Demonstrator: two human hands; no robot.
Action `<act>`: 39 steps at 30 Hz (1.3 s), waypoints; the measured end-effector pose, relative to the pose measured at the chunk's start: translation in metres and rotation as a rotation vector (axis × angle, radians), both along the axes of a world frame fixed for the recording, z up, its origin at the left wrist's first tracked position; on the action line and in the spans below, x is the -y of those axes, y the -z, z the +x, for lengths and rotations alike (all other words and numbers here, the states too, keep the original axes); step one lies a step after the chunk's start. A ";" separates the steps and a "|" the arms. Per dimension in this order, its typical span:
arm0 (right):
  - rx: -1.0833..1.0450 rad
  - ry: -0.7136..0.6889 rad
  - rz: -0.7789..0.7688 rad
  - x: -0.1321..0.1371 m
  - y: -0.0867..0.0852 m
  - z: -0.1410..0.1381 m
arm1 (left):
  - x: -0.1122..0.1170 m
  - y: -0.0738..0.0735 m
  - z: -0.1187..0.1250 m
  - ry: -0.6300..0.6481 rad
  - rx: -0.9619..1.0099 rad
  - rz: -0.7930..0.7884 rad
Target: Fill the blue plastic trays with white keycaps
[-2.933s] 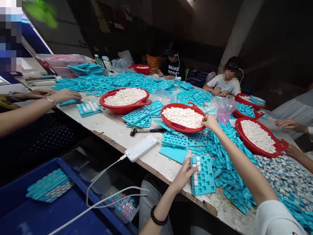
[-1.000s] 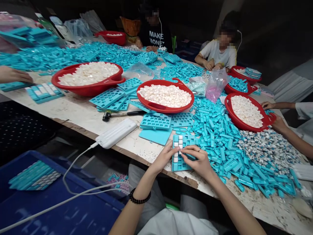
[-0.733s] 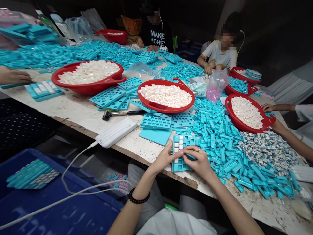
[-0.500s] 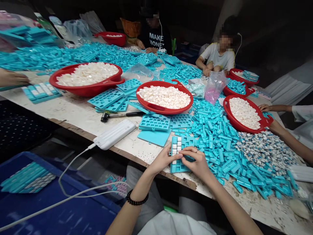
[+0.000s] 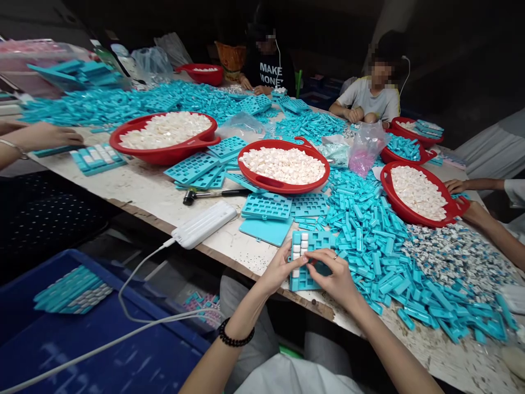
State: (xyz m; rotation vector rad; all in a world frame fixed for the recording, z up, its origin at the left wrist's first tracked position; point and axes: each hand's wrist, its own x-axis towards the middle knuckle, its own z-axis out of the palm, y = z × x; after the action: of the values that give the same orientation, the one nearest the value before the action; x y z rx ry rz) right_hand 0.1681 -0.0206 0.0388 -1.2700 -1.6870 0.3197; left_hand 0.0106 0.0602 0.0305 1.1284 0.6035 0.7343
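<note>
A turquoise slotted board [image 5: 319, 238] lies at the table's front edge, with white square caps [image 5: 304, 244] set in two columns along its left side. My left hand [image 5: 278, 269] grips the board's left edge, its thumb stretched across the caps. Over the board, my right hand [image 5: 335, 278] is bent with thumb and forefinger drawn together, fingertips touching the caps beside my left thumb. Whatever sits between those fingertips is hidden. Just behind the board are more slotted boards [image 5: 266, 206] and a flat turquoise plate [image 5: 267, 232].
Red basins of white pieces [image 5: 283, 166] stand behind. Loose turquoise pieces [image 5: 369, 235] heap to the right, near small white-and-blue parts [image 5: 455, 254]. A hammer [image 5: 213, 193] and a corded white power bank [image 5: 205, 224] lie left. Below is a blue crate [image 5: 135, 339]. Co-workers' hands [image 5: 53, 137] work around the table.
The whole scene has shifted slightly right and down in view. My right fingertips have moved a little over the caps; my left hand keeps its grip on the board.
</note>
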 end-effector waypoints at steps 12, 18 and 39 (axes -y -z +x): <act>-0.042 -0.002 -0.038 0.001 -0.003 0.000 | 0.003 0.008 0.001 -0.068 -0.087 0.050; 0.009 0.019 -0.033 0.000 0.003 0.000 | 0.002 0.013 0.001 -0.111 -0.144 0.076; 0.067 0.757 0.046 0.042 -0.044 0.112 | 0.010 -0.009 0.011 -0.146 -0.345 0.045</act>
State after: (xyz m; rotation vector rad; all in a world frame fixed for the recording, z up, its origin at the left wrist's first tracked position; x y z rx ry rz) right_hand 0.2805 -0.0625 0.0824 -1.7846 -1.1409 -0.2162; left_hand 0.0212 0.0506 0.0392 1.2738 0.9725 0.6841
